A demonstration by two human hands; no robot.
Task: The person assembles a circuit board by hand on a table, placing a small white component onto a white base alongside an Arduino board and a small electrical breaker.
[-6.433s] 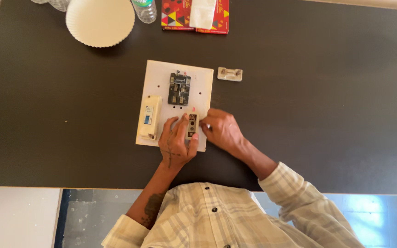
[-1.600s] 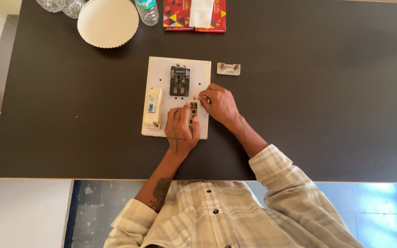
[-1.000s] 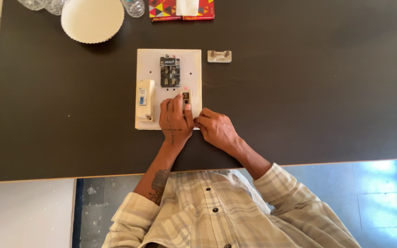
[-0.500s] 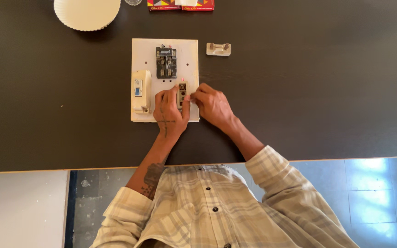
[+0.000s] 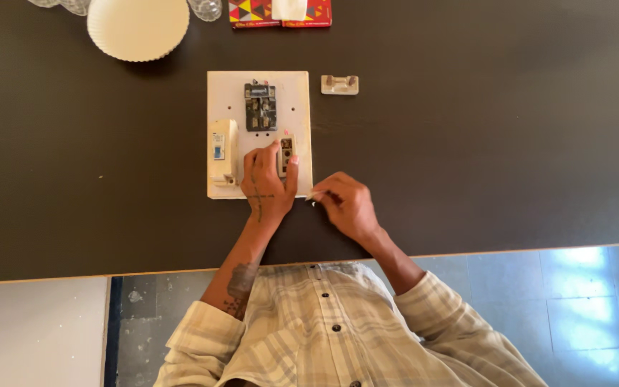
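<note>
Dark brown tabletop [image 5: 467,158] fills most of the view, with pale floor tiles showing past its near edge, where the person's checked shirt comes in from below.

Under the left hand [image 5: 266,188] lies a white square mounting board [image 5: 299,107]. The left hand rests on the board's near part, its fingers and thumb closed around a small white switch module [image 5: 286,154] that stands on the board and shows a dark inset on top. Just beyond the fingertips, further up the board, sits a black terminal block [image 5: 260,107]. To the outer side of the left hand, almost touching it, a cream circuit breaker [image 5: 222,150] with a small blue lever stands along the board's edge.

The right hand [image 5: 345,206] lies on the table just beside the board's near corner, close to the left hand. Its fingers are pinched together on a thin, pale object [image 5: 313,195]; what it is cannot be told.

Well beyond the right hand, off the board, a small white fitting with two dark ends [image 5: 339,84] lies on the table. Far beyond the left hand are a white paper plate [image 5: 137,29], clear bottles, cut off by the top of the frame, and a red patterned box [image 5: 252,11].
</note>
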